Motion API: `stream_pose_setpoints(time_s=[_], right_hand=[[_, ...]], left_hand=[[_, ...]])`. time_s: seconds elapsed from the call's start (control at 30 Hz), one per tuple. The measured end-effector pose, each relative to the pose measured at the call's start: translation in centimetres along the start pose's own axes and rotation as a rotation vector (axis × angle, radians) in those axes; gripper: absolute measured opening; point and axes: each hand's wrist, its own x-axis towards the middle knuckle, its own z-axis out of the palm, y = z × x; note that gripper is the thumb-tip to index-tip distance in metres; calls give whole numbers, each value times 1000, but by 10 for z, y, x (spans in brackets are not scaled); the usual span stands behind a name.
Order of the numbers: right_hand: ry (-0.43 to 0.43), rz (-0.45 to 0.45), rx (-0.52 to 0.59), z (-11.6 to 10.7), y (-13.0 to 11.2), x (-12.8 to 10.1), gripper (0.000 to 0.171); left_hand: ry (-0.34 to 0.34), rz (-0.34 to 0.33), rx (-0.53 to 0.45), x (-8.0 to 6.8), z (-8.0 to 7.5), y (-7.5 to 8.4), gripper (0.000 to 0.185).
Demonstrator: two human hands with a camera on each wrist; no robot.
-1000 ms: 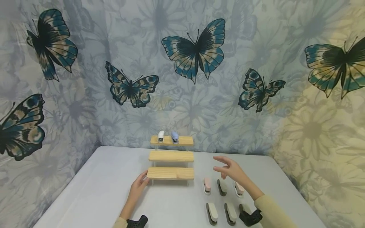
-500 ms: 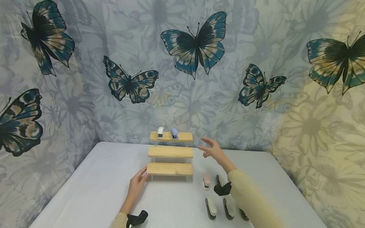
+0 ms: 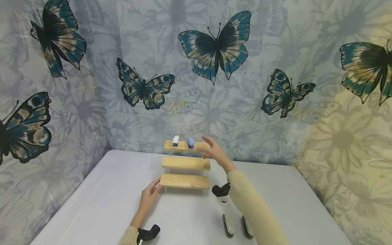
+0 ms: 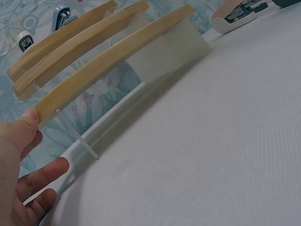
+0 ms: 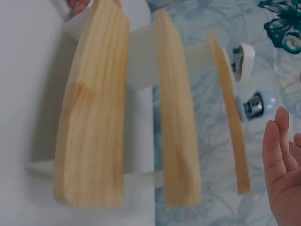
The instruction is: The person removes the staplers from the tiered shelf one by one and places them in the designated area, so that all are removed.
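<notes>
A three-tier wooden shelf (image 3: 185, 181) stands at the middle of the grey table. On its top tier sit a white stapler (image 3: 175, 141) and a blue stapler (image 3: 191, 143). My right hand (image 3: 208, 148) hovers open at the right end of the top tier, just right of the blue stapler (image 5: 256, 104), holding nothing. My left hand (image 3: 152, 192) rests with straight fingers against the left end of the bottom tier; its thumb (image 4: 29, 118) touches the plank's end (image 4: 117, 61). The white stapler (image 5: 243, 61) stands further left on the top plank.
Two pale staplers (image 3: 227, 225) (image 3: 246, 227) lie on the table right of the shelf, near the front edge. A pink stapler (image 4: 235, 14) lies by the shelf's right side, mostly hidden behind my right sleeve in the head view. A butterfly-print curtain (image 3: 214, 51) closes off the back.
My right hand has risen from above the staplers on the table and moved left and back to the top tier's right end. The left hand has stayed at the bottom tier.
</notes>
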Motion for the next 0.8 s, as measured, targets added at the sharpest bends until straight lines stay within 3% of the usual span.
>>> stream_pose_setpoints(time_s=[0.1,0.13,0.2,0.33,0.37,0.57,0.67,0.8], right_hand=[[25,46,22,13,-38,-4,65],[11,29,14,12,-29,4,66],[27,84,-5,19,-55,-3,64],[19,101,-49,23,-59,-1,68],[30,118,-34,27,-71,-8,68],[20,131,5,33,-41,3,77],[10,120,10,35,-40,4,73],[-11,116,8,39,-59,0,62]], left_hand=[[-1,19,-21,1,1,1,34],[-7,28,-30,1,1,1,34],[-15,24,-41,1,3,1,33],[-21,-1,-55,3,4,1,34],[-21,-6,-63,3,4,2,34],[-25,6,-50,6,2,-1,36],[-26,-22,-56,5,1,-2,36],[-28,-57,-79,3,-2,-2,37]])
